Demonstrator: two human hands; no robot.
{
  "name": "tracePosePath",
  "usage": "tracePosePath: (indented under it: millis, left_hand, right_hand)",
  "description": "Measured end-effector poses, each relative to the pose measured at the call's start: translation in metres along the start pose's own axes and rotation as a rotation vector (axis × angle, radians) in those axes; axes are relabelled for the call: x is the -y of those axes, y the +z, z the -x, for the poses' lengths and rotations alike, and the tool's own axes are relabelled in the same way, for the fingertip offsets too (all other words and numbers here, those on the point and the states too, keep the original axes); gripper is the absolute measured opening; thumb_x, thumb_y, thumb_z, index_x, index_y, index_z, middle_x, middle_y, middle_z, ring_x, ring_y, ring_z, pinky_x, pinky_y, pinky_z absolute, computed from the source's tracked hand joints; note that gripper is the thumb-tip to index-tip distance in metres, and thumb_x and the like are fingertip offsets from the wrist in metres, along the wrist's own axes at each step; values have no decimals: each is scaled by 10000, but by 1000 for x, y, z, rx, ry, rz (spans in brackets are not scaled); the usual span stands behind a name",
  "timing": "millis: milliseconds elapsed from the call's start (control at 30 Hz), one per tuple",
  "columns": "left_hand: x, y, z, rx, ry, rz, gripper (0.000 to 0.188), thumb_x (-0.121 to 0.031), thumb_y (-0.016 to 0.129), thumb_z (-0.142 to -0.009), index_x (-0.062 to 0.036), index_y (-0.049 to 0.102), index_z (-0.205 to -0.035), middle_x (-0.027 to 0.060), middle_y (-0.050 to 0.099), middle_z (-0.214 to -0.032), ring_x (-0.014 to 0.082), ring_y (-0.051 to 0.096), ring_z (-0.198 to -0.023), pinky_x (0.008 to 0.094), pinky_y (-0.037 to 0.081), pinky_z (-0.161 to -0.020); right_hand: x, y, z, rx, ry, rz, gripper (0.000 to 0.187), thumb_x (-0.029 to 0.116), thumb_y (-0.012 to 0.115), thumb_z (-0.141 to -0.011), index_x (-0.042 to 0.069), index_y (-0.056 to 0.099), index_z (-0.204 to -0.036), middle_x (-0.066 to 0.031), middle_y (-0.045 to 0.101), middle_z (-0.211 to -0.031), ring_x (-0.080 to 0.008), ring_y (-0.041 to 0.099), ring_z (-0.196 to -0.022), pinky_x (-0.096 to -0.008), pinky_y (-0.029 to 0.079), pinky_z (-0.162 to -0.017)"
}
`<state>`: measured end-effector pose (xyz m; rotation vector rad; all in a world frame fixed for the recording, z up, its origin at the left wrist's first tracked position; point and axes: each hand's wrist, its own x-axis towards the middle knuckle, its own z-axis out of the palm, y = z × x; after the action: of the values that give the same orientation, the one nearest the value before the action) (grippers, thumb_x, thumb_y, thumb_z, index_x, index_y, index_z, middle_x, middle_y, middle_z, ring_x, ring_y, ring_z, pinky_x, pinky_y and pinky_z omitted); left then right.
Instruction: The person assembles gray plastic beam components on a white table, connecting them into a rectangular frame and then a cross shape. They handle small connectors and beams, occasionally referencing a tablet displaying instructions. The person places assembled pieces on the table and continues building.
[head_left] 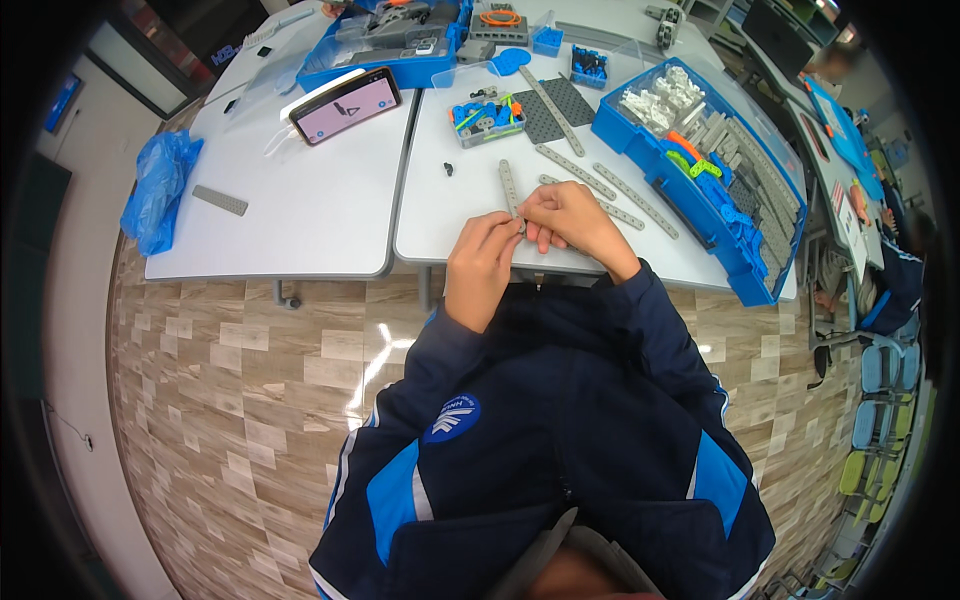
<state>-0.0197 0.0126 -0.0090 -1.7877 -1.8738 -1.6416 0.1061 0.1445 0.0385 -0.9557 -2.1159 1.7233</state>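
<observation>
A grey perforated beam (507, 182) points away from me, its near end pinched between my two hands at the table's front edge. My left hand (482, 262) is closed around that end from the left. From the right, my right hand (577, 220) presses thumb and fingers together at the same spot; anything small between them is hidden. Just beyond my right hand lie more grey beams, one (575, 171) angled to the right and another (636, 200) farther right. Part of a further beam (622, 214) shows from beneath my right hand.
A blue parts case (725, 262) stands open at the right. Farther back are a small clear box of colourful pieces (486, 118), a dark grey perforated plate (560, 110) and a propped phone (347, 107). Leftward lie a short grey plate (220, 200) and a blue plastic bag (160, 190).
</observation>
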Motion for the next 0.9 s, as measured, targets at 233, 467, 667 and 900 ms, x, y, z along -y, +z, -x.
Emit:
tracePosePath:
  millis: [233,467,667,900]
  left_hand:
    - [1,-3,-2,-16,-41,80,168,49,732,-825,-1,711,-984,101,690,-1020,287,667,-898,370,547,-750]
    - [-1,-3,-2,-14,-80,94,164,24,743,-826,-5,712,-984,105,695,-1024,296,673,-909,371,547,-764]
    - [0,1,-2,-30,-103,112,165,28,741,-813,-9,707,-970,109,697,-1022,303,672,-926,383,547,-792]
    - [-1,2,-7,6,-129,72,154,49,712,-799,-2,681,-941,115,696,-1007,313,669,-935,395,542,-804]
  right_hand:
    - [-13,8,1,-47,-81,-92,235,180,645,-983,-54,662,-972,-90,695,-700,-125,641,-531,-242,464,-498]
    - [-13,18,10,-145,-180,-61,190,125,648,-988,-58,646,-937,-97,684,-684,-120,629,-534,-259,479,-512]
    - [-10,17,12,-152,-183,-43,188,118,637,-994,-60,640,-933,-97,676,-676,-119,626,-536,-262,478,-517]
    - [-10,14,16,-136,-232,-54,166,93,608,-1000,-58,627,-935,-88,669,-697,-108,606,-542,-260,475,-522]
